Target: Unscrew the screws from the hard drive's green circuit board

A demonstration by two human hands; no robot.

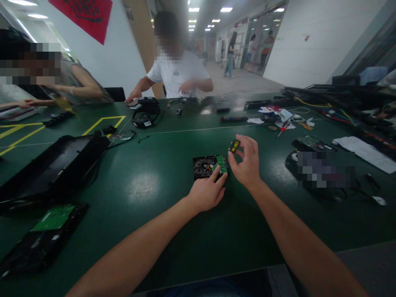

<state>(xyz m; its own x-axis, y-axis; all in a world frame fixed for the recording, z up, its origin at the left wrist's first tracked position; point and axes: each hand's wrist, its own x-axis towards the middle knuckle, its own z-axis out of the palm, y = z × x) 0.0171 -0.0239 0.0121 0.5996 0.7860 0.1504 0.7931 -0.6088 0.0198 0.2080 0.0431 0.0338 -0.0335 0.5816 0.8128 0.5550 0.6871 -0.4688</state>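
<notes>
In the head view, reaches over the near edge of a dark green worktop (pixel 161 222). Has a black hard drive (pixel 202 165) lying flat near the middle, well in from the left and right edges. Lays the left hand (pixel 206 196) on top, open, with fingers stretched out and touching the drive's green board (pixel 221 160). Holds a small black and yellow tool (pixel 235 145) in the right hand (pixel 247 161), pinched between thumb and fingers, just beside the right end of the drive. Cannot tell about the tip of the tool, too small to see.

Near the left edge, has a long black tray (pixel 52 163). By the near left corner, has another drive (pixel 54 237), also with some green on it. Close to the far edge, left of the middle, has a black strap thing (pixel 144 119) with a white label. To the right of that, has a dark stick (pixel 233 119), then a red screwdriver (pixel 282 129) near a messy heap (pixel 274 112). Toward the far right corner, has black parts with coloured wires (pixel 328 108). Near the right edge, has a white sheet (pixel 369 152). Across the far edge, faces a person in a white shirt (pixel 188 70).
</notes>
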